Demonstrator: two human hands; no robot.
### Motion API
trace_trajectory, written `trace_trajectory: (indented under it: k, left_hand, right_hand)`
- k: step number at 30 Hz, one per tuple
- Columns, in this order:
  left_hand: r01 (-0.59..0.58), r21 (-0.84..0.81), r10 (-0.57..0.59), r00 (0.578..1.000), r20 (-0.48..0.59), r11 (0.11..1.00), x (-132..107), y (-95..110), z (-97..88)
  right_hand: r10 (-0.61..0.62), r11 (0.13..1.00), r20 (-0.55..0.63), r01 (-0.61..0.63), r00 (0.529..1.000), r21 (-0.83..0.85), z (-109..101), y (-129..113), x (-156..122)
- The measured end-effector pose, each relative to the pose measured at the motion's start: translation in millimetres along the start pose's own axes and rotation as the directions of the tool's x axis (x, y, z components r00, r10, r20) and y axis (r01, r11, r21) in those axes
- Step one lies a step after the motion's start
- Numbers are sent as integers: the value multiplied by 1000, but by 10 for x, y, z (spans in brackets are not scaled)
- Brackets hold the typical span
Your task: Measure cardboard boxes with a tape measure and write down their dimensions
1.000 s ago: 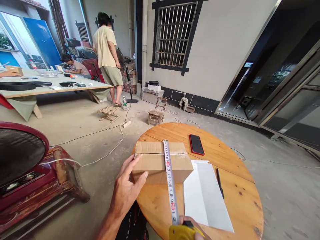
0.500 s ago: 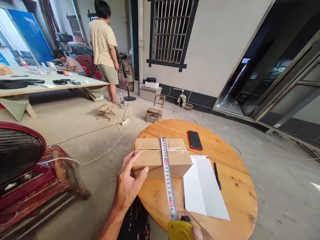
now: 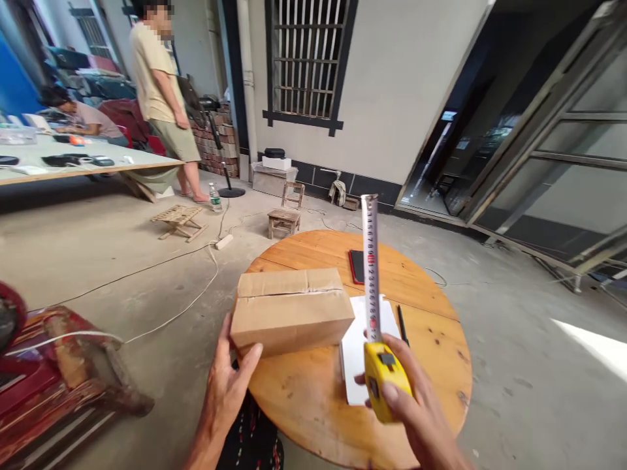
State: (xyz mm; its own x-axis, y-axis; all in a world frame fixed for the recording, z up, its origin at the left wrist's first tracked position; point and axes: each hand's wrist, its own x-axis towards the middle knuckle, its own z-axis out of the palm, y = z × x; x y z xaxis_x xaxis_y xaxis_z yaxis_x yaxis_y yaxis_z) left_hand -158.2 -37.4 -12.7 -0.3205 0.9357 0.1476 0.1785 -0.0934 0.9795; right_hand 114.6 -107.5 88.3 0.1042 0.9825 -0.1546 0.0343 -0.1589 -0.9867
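A closed brown cardboard box (image 3: 289,323) sits on the left part of a round wooden table (image 3: 304,405). My left hand (image 3: 229,378) grips its near left corner, thumb against the front face and fingers around the left side. In my right hand (image 3: 421,405) is a yellow tape measure (image 3: 376,359), held above the table to the right of the box. Its metal blade stands out upward, apart from the box, and crosses in front of white paper (image 3: 351,365) and a red-edged phone (image 3: 356,266).
A black pen (image 3: 402,325) lies right of the paper. Beyond the table are a small wooden chair (image 3: 284,220), a folding stool (image 3: 179,219) and a water bottle (image 3: 214,197). A person (image 3: 157,85) stands near a long table (image 3: 88,166), where another person (image 3: 91,121) sits.
My right hand has lifted the tape measure off the box and moved it up and right, blade still out. My left hand stays at the box's left corner. The view has shifted right.
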Motion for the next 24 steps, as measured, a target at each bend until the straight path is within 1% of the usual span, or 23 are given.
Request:
trace_trajectory:
  k: [2, 4, 5, 7, 9, 11, 13, 15, 17, 19, 20, 22, 24]
  left_hand:
    - [73, -21, -73, 997, 26, 997, -15, -56, -20]
    - [111, 52, -110, 994, -8, 993, -21, -28, -61]
    - [107, 111, -102, 993, -51, 988, -20, 12, -86]
    - [67, 232, -37, 991, -131, 970, -11, 121, -130]
    - [2, 316, 55, 983, -173, 949, 7, 225, -151]
    - [-47, 344, 117, 975, -187, 938, 19, 286, -142]
    - [-63, 335, 133, 973, -190, 940, 12, 292, -103]
    - [-33, 292, 80, 985, -150, 956, -19, 267, -40]
    - [54, 257, -32, 995, -92, 965, -56, 250, 23]
    - [156, 283, -137, 987, -84, 946, -75, 275, 42]
    - [187, 322, -162, 981, -105, 928, -71, 306, 25]
    - [197, 421, -144, 977, -155, 886, -29, 398, -67]
    - [183, 519, -114, 980, -162, 835, 53, 502, -210]
  right_hand:
    - [-20, 999, 12, 20, 1000, 50, 90, 10, 143]
    - [-36, 993, 76, 27, 996, 119, 225, 38, 216]
    - [-48, 990, 113, 32, 992, 141, 298, 45, 222]
    - [-75, 988, 165, 51, 983, 145, 419, 22, 208]
    - [-111, 987, 154, 91, 982, 135, 462, -49, 223]
    - [-168, 975, 77, 155, 983, 156, 404, -124, 324]
    - [-206, 959, 6, 201, 979, 200, 285, -152, 502]
    - [-201, 952, 16, 192, 979, 241, 178, -114, 684]
    - [-173, 950, 75, 147, 982, 275, 141, -34, 786]
    - [-151, 950, 119, 111, 981, 292, 188, 26, 764]
    - [-140, 951, 124, 99, 982, 293, 234, 30, 711]
    - [-114, 956, 117, 76, 987, 285, 339, -33, 557]
    - [-97, 952, 120, 57, 988, 299, 430, -167, 402]
